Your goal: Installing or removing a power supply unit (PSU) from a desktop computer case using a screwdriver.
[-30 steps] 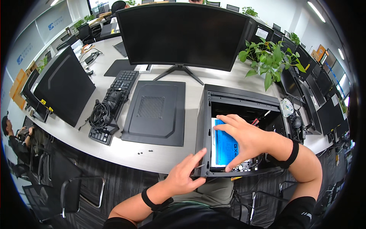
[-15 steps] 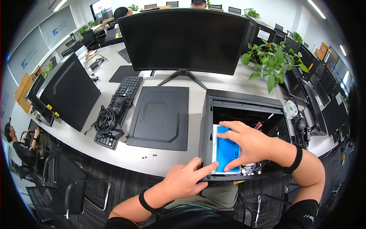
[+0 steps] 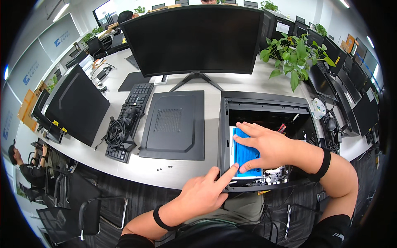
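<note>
From here I'd press evenly through my right hand (image 3: 276, 147), fingers spread across the blue-and-white block (image 3: 245, 154) inside the open case (image 3: 264, 99) by its near left corner, steadying the block with my left hand's (image 3: 199, 195) extended index finger.

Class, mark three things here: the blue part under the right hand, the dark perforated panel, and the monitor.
Blue part (image 3: 246, 154), head view: exposed blue face.
Perforated panel (image 3: 169, 121), head view: patch of vent holes.
Monitor (image 3: 193, 40), head view: middle of screen.

Blue block (image 3: 244, 156) inside open case (image 3: 264, 98)
</note>
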The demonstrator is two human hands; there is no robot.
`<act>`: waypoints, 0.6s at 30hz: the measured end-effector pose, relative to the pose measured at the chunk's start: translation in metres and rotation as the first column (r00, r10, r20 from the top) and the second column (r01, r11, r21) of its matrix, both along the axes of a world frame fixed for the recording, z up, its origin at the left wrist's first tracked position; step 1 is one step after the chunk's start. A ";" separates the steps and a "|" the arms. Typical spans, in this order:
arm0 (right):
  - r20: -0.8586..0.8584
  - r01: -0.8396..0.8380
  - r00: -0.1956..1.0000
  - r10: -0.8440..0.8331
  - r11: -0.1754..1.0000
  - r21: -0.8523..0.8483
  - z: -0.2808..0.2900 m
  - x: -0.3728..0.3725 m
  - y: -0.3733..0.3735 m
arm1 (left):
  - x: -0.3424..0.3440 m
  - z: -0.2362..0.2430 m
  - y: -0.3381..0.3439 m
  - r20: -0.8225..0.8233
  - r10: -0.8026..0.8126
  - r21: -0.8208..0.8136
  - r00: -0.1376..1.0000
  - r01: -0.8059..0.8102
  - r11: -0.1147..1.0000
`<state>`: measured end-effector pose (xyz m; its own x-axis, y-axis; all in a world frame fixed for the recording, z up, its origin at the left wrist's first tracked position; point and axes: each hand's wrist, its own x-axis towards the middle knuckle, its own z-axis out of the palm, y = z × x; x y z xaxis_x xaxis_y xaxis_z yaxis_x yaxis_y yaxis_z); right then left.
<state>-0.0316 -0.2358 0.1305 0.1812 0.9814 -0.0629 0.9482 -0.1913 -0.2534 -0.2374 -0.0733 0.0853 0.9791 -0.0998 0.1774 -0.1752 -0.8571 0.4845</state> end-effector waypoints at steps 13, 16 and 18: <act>0.107 -0.060 0.992 0.062 0.998 -0.025 0.009 -0.011 0.006 | -0.007 -0.018 -0.005 0.075 0.084 -0.092 0.994 -0.077 0.993; -0.039 -0.049 0.998 0.053 0.994 0.102 0.010 -0.009 0.007 | -0.008 -0.020 -0.006 0.085 0.090 -0.101 0.992 -0.082 0.992; -0.025 -0.039 0.999 0.042 0.991 0.127 0.008 -0.009 0.007 | -0.008 -0.021 -0.006 0.061 0.097 -0.120 0.993 -0.089 0.989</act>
<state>-0.0401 -0.2292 0.1385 0.1412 0.9883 0.0579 0.9469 -0.1178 -0.2991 -0.2453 -0.0791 0.0646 0.9687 0.0168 0.2475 -0.1322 -0.8093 0.5723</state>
